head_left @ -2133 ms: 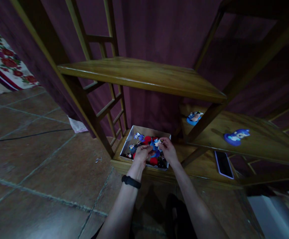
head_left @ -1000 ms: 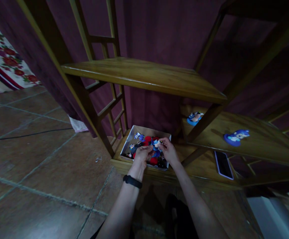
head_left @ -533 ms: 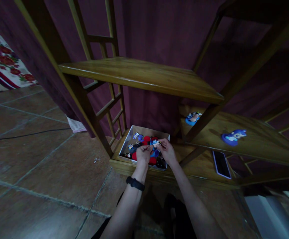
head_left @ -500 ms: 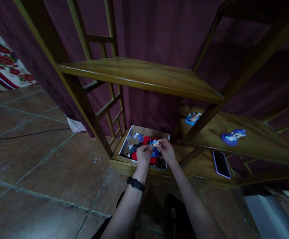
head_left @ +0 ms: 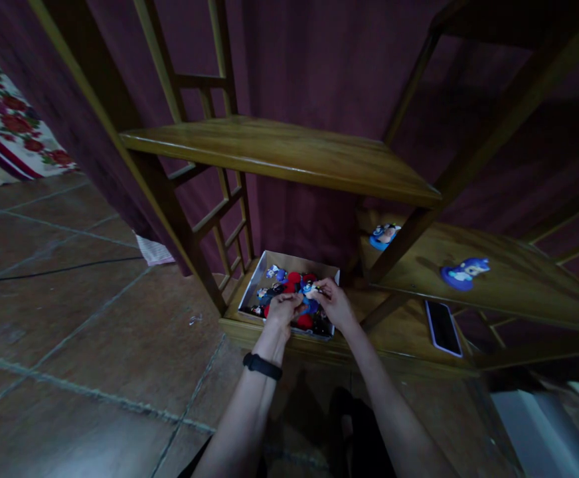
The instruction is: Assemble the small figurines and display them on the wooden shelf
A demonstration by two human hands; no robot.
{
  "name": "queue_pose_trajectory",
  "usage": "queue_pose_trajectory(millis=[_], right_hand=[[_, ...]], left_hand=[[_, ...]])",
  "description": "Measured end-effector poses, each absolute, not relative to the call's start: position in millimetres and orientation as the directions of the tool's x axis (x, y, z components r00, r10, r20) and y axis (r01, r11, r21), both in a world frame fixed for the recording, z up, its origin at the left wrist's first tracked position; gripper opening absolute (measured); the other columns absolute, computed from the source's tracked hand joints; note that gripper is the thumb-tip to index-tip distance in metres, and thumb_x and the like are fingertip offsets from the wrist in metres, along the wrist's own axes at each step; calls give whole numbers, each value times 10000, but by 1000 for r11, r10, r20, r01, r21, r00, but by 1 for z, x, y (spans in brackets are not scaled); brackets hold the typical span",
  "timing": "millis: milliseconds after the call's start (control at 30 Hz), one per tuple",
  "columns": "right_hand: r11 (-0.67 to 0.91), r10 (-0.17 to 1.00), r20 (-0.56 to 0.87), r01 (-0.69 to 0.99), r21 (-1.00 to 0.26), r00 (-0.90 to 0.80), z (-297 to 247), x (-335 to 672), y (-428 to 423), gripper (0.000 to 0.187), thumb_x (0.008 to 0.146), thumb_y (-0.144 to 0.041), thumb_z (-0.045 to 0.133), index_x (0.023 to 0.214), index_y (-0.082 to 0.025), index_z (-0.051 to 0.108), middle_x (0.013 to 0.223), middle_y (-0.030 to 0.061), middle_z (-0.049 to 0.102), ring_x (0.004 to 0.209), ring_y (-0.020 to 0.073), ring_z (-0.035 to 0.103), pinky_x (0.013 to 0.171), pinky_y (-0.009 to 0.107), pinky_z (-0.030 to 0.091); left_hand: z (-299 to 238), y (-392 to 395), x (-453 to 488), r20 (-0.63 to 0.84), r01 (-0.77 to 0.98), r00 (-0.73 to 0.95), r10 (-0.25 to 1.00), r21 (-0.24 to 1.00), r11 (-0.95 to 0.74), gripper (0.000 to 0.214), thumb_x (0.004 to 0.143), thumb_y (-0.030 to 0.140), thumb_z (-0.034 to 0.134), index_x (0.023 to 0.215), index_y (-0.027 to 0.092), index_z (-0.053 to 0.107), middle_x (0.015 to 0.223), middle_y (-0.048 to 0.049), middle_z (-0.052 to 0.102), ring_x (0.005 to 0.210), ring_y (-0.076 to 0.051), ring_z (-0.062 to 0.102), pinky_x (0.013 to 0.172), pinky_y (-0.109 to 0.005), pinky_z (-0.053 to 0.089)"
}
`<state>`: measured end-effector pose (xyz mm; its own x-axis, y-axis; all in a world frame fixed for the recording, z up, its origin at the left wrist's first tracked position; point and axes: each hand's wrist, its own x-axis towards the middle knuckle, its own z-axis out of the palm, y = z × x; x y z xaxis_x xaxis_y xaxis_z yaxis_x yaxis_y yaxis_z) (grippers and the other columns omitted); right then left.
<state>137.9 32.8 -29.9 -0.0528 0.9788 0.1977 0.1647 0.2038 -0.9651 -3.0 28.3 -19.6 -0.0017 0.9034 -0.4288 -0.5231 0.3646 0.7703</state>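
Observation:
A shallow cardboard box point(head_left: 327, 269) sits on the low wooden shelf, holding several small figurines in red, black, blue and white. Over it, my right hand point(head_left: 334, 303) pinches a small blue-and-white figurine point(head_left: 310, 290). Close beside that figurine is my left hand point(head_left: 282, 311), its fingers bent together over the box's front part; whether they grip anything is hidden. A purple-and-white figurine point(head_left: 275, 273) lies in the box's back left corner, and a red piece point(head_left: 293, 279) lies near the middle.
A blue-based figurine point(head_left: 384, 235) and a purple figurine point(head_left: 465, 273) lie on the raised shelf point(head_left: 419, 272) at right. Below them is a phone point(head_left: 443, 327). An upper wooden shelf point(head_left: 279, 149) overhangs the box. A cable point(head_left: 55, 270) crosses the tiled floor.
My left hand has shifted slightly left and down, a little away from the figurine. My right hand stays nearly in place with the blue-and-white figurine.

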Motion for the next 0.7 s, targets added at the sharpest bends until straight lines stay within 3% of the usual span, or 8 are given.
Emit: queue_pose_trajectory(millis=[267,433,567,700], right_hand=[[215,975,221,365,-906,-25,-30,131,29,235,792,-336,516,1011,-273,574,964,8,638,879,187,596,791,324,445],[152,986,159,121,-981,50,-28,134,35,399,782,-402,536,1160,-275,534,1070,29,635,987,182,575,891,339,431],[69,995,68,-15,-998,66,-30,138,37,352,710,-453,613,998,-251,635,1039,36,653,983,199,581,906,353,428],[-17,999,-18,-22,-1000,40,-35,134,37,335,648,-467,669,881,-227,663,904,13,672,847,191,605,816,343,464]], left_hand=[[-25,34,0,-567,-524,1,824,701,484,154,609,95,740,612,100,585,532,-17,596,499,-98,589,591,-240,524],[-26,39,-4,-578,-575,93,811,634,518,73,706,67,656,682,91,591,600,-69,647,566,-132,635,632,-265,545],[-24,40,-10,-585,-572,164,794,600,560,27,745,63,612,724,77,602,639,-96,665,602,-140,651,626,-242,549],[-22,39,-10,-581,-575,203,788,581,576,37,755,53,594,726,76,596,630,-98,664,594,-140,654,626,-238,550]])
